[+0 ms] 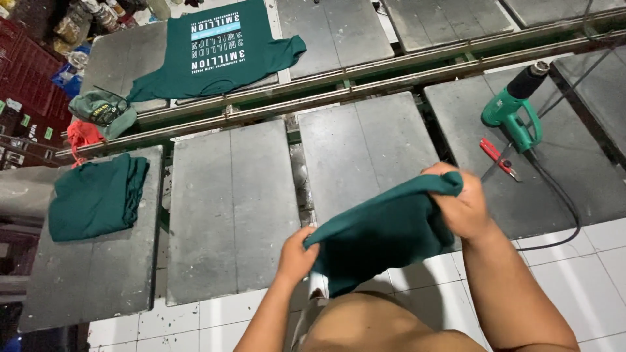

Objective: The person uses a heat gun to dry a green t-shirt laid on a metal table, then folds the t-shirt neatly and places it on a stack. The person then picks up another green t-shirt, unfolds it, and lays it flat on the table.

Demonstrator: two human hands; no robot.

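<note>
I hold a dark green shirt [381,234] bunched between both hands, above the near edge of a grey flat board [365,146]. My left hand [295,255] grips its lower left edge. My right hand [460,202] is closed on its upper right corner, raised higher than the left. The cloth sags between them and hangs down toward my body.
A folded stack of green shirts [98,195] lies on the left board. A printed green shirt [218,49] is spread on a far board, with a green cap [101,111] beside it. A green heat gun [515,107] with cord and a red cutter [499,156] rest on the right board.
</note>
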